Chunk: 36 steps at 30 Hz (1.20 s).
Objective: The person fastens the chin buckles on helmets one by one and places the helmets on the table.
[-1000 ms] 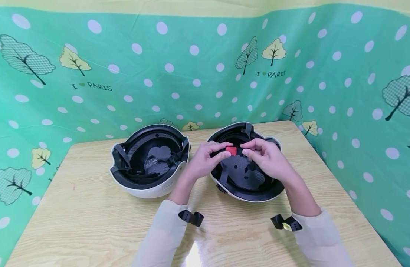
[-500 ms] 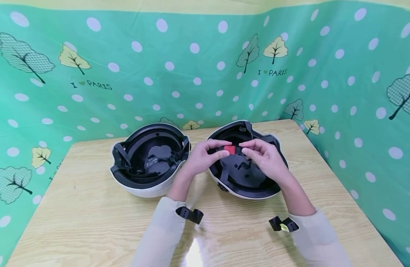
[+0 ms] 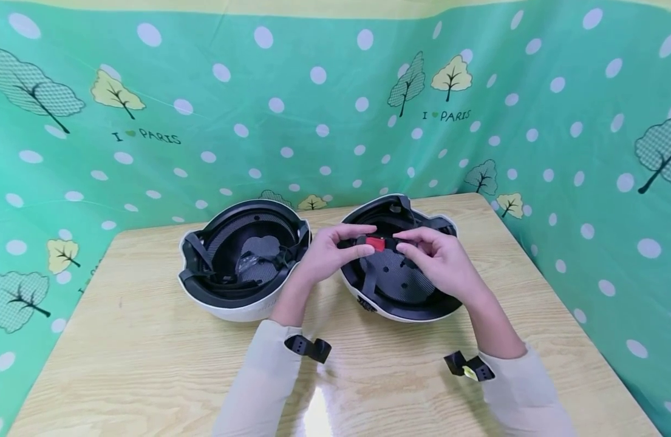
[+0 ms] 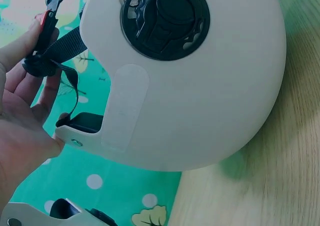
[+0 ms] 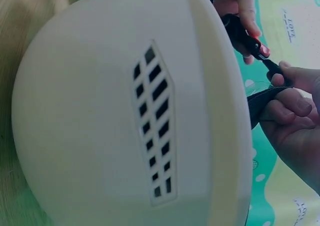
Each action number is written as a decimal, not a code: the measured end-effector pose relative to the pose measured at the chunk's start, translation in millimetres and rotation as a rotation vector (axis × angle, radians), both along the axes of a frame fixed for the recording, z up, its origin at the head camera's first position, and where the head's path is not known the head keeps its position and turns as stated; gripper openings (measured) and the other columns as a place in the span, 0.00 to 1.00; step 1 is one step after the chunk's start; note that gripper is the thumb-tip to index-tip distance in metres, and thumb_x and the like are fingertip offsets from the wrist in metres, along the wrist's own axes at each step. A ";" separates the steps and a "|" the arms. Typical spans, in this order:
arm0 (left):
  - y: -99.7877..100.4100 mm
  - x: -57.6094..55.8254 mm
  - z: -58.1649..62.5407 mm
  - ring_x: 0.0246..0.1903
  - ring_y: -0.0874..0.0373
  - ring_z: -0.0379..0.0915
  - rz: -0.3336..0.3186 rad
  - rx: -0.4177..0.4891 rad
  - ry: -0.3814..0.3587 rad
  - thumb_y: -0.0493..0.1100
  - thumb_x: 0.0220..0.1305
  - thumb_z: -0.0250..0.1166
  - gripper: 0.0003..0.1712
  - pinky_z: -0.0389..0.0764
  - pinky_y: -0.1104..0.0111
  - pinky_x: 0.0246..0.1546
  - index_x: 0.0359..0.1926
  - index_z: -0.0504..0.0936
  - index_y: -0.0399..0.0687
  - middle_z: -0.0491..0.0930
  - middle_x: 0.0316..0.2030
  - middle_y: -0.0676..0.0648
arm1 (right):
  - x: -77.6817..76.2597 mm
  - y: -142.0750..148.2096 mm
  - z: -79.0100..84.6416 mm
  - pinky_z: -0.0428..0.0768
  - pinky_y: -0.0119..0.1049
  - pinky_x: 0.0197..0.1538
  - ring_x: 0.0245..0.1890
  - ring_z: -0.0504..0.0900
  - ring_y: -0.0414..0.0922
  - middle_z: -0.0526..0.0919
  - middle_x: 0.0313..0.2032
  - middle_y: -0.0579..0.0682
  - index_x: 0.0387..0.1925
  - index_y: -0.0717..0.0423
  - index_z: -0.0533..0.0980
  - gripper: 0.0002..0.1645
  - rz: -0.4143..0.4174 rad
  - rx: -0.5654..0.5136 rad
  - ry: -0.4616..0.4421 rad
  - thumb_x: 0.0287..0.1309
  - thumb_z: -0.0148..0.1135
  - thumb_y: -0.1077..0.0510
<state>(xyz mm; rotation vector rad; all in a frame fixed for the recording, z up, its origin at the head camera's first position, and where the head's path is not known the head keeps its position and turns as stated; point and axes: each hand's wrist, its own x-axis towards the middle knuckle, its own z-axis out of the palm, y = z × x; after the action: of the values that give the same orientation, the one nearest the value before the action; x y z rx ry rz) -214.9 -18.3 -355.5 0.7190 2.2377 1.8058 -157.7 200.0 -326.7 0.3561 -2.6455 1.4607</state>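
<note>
Two white hard-shell helmets with black mesh lining lie upturned, openings facing up, side by side on a pale wood-grain table [image 3: 149, 364]. Over the right-hand helmet [image 3: 401, 306], the left hand [image 3: 326, 255] pinches the black strap buckle with red release tab [image 3: 374, 244] between thumb and fingertips. The right hand [image 3: 441, 261] pinches the black webbing strap [image 5: 260, 104] just beside it. The buckle's long axis runs left to right across the helmet opening, in line with the strap. The shell is smooth and rounded, with a black round adjuster dial [image 4: 165, 19] at one end and a slotted vent panel [image 5: 155, 121] on its side. The left-hand helmet [image 3: 242, 303] lies untouched, apart from both hands.
</note>
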 end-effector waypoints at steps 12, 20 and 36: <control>-1.9 0.2 0.5 0.44 0.59 0.71 -0.014 -0.019 0.094 0.40 0.55 0.69 0.18 0.74 0.67 0.45 0.48 0.83 0.46 0.83 0.44 0.45 | 5.4 -6.5 5.2 0.62 0.30 0.19 0.15 0.63 0.40 0.66 0.16 0.47 0.44 0.55 0.81 0.11 0.001 0.122 0.100 0.59 0.62 0.58; 0.5 -1.5 -5.1 0.40 0.58 0.72 0.029 -0.032 0.151 0.41 0.51 0.72 0.19 0.72 0.66 0.39 0.47 0.85 0.47 0.83 0.39 0.45 | 5.9 -6.9 0.1 0.61 0.30 0.18 0.14 0.62 0.39 0.65 0.16 0.46 0.44 0.56 0.80 0.11 -0.004 0.180 0.152 0.59 0.61 0.60; 0.0 1.2 -2.2 0.37 0.58 0.71 -0.053 -0.115 0.262 0.41 0.52 0.70 0.20 0.71 0.72 0.34 0.48 0.84 0.45 0.83 0.36 0.44 | -1.0 2.9 -0.7 0.63 0.31 0.19 0.15 0.64 0.41 0.65 0.14 0.47 0.44 0.53 0.80 0.12 0.049 0.141 -0.056 0.61 0.60 0.54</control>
<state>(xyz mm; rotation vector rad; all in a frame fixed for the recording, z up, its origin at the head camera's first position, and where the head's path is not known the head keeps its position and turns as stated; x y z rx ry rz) -213.7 -18.3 -357.7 1.0343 2.4329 1.6242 -158.7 202.9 -327.4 0.3996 -2.8117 1.3194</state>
